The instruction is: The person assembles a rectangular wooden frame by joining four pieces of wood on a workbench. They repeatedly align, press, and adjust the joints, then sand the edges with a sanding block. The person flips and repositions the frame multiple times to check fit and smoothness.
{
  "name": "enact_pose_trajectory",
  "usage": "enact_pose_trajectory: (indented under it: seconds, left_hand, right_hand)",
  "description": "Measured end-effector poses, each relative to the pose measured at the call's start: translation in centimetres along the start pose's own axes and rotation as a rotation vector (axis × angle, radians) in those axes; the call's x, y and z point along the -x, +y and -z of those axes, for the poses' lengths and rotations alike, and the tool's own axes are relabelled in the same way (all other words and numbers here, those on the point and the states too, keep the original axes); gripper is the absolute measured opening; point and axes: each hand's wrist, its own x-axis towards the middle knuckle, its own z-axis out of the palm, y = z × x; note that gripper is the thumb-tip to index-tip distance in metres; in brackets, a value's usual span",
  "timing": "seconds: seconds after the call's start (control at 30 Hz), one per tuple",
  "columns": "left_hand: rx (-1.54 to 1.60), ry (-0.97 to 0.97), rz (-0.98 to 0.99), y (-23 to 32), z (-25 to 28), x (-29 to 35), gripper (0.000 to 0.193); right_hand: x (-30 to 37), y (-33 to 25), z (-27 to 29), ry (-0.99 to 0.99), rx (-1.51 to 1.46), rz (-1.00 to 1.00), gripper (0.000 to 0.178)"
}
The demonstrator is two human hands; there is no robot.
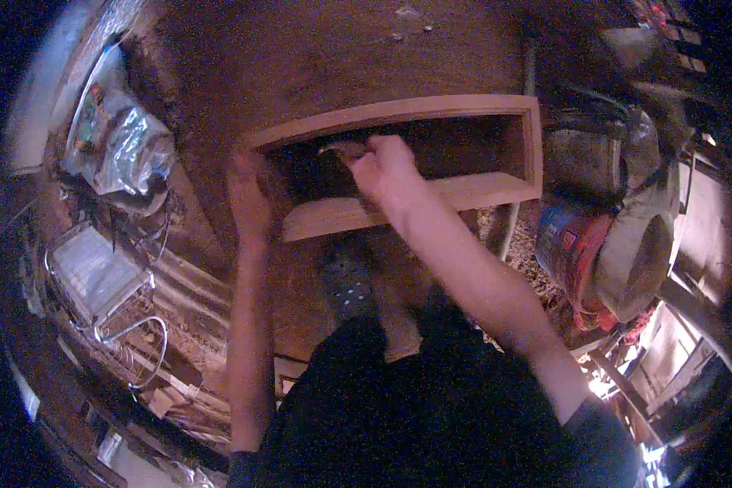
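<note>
A pale wooden box frame [439,108] spans the middle, long and shallow, with a dark hollow inside. My left hand [256,191] is at its left end, blurred, fingers seemingly wrapped round the end piece, which it mostly hides. Over the opening, my right hand [386,167] is closed in a pinch. From its fingertips sticks out a small thin curled piece [346,150] with a light edge; its material is too dim to make out. The right forearm crosses above the frame's near rail.
A clear plastic bag [138,150] lies at the far left, above a wire-framed pale panel [102,268]. Timber strips [195,281] run alongside. On the right are a blue and red bucket [565,244] and a beige bag [638,260]. Brown shavings [533,285] cover the ground there.
</note>
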Motion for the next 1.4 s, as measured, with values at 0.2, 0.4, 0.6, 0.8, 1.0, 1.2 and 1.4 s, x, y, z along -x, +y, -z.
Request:
enact_pose_trajectory:
  seconds: [0.2, 0.4, 0.6, 0.8, 1.0, 1.2, 1.4]
  left_hand:
    - [0.037, 0.066, 0.025, -0.8, -1.3, -0.6, 0.057]
    - [0.034, 0.086, 0.028, -0.9, -1.6, -1.0, 0.057]
    - [0.03, 0.11, 0.048, -0.5, -1.8, -1.5, 0.058]
    - [0.024, 0.152, 0.067, -2.9, -1.8, -1.8, 0.059]
    - [0.023, 0.155, -0.128, -4.5, -1.7, -2.0, 0.05]
    - [0.138, 0.095, -0.022, -0.5, -1.3, -1.5, 0.056]
    - [0.142, 0.139, 0.018, 0.4, -1.7, -1.5, 0.055]
  right_hand:
    - [-1.5, -0.3, 10.6, 0.147, -0.268, -0.054, 0.028]
    - [-2.2, -2.7, 15.4, 0.349, -1.017, -0.008, 0.02]
    - [-0.2, 1.6, 2.7, 0.139, -0.977, -0.196, 0.013]
    - [-0.9, 0.8, 7.9, 0.074, -0.921, -0.083, 0.013]
    - [2.5, -2.8, 12.0, 0.353, -0.239, 0.188, 0.02]
    - [7.9, -5.7, 9.2, 0.299, 0.825, 0.413, 0.019]
    - [9.1, -8.9, 14.1, 0.078, 1.88, 0.604, 0.023]
